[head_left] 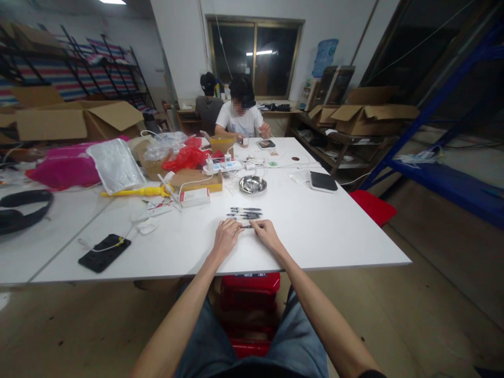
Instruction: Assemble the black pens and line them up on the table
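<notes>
Near the front edge of the white table, a dark pen [247, 227] spans the gap between my two hands. My left hand [227, 233] closes its fingertips on the pen's left end. On the other end, my right hand [266, 231] is closed with thumb and fingers pinched. Just beyond the hands lie several pens [244, 212], clear with black parts, roughly parallel and pointing left to right. Farther back stands a shiny round metal dish [252, 184]; small dark shapes show inside it, too small to name.
A black phone [104, 253] with a cable lies left, near black headphones [25, 210]. A white box [195, 197], a power strip [222, 167] and red plastic bags [187, 157] crowd the left back. At right sits a black-and-white device [323, 181]. Across the table a person [241, 118] works.
</notes>
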Demonstrator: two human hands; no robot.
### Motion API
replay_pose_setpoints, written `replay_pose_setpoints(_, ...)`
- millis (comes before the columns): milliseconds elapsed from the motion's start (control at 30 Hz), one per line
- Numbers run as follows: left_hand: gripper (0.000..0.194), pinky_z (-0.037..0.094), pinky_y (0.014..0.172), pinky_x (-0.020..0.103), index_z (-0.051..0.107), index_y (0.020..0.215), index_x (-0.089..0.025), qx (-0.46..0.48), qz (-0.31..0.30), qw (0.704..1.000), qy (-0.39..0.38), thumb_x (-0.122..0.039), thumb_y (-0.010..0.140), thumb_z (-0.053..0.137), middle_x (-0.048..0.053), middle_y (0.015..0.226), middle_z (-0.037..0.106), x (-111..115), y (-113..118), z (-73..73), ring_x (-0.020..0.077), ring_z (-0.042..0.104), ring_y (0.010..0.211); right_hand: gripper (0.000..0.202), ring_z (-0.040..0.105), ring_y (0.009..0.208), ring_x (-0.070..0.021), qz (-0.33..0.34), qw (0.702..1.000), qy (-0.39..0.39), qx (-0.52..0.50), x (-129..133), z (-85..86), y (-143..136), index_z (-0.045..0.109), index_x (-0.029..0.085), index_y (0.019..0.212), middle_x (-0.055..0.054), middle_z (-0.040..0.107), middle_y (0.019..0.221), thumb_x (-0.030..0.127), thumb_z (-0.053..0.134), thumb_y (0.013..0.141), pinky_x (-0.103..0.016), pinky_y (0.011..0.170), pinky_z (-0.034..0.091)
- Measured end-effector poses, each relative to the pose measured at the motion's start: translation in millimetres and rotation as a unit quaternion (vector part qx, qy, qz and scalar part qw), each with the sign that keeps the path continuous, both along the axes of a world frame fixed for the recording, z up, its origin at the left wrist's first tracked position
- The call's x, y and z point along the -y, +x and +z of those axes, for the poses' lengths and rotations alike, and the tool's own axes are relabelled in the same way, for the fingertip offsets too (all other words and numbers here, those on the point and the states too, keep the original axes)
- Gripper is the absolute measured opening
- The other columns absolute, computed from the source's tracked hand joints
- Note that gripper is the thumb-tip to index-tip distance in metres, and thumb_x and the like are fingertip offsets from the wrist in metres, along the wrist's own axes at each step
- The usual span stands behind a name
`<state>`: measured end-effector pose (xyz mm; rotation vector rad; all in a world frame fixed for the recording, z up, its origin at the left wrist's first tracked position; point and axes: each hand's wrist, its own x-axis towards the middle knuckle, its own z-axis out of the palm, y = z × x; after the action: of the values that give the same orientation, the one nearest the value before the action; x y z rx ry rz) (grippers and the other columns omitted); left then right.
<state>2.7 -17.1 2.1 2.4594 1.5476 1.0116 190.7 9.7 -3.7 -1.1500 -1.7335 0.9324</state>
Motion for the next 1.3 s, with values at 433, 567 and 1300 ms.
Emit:
replay_pose_setpoints(433, 0.02, 0.041, 0.089, 0.042, 0.07, 0.094, -0.023, -0.019, 0.025, 0.999, -0.001, -0.031, 0.096, 0.053, 0.006, 0.093, 0.071, 1.3, -1.6, 2.1, 0.0255, 0.056, 0.104, 0.05, 0.044, 0.054, -0.0132, -0.002, 1.0, 0.008, 0.007, 4.1, 3.3, 0.0, 0.06, 0.017, 0.059, 0.002, 0.049, 0.052, 0.055, 0.051, 0.091, -0.025, 0.054, 0.031)
replay_pose_setpoints(567, 0.017, 0.042, 0.09, 0.043, 0.069, 0.098, -0.023, -0.008, 0.054, 0.998, 0.008, -0.028, 0.094, 0.054, 0.007, 0.101, 0.069, 0.1, 0.1, 4.2, 0.0269, 0.054, 0.106, 0.029, 0.056, 0.082, -0.02, -0.032, 0.993, 0.106, 0.045, -2.5, -4.3, -0.3, 0.071, 0.018, 0.085, -0.005, 0.066, 0.084, 0.044, 0.06, 0.089, -0.031, 0.077, 0.042)
replay_pose_setpoints(1300, 0.06, 0.022, 0.12, 0.054, 0.034, 0.151, -0.021, -0.046, 0.074, 0.992, -0.092, -0.046, 0.097, 0.042, 0.015, 0.158, 0.033, -51.7, -1.4, -24.0, 0.0284, 0.028, 0.148, 0.057, 0.025, 0.146, -0.0328, -0.062, 0.947, 0.098, 0.299, -30.2, -14.9, -16.1, 0.036, 0.024, 0.151, -0.012, 0.036, 0.157, 0.034, 0.044, 0.096, -0.06, 0.117, 0.015)
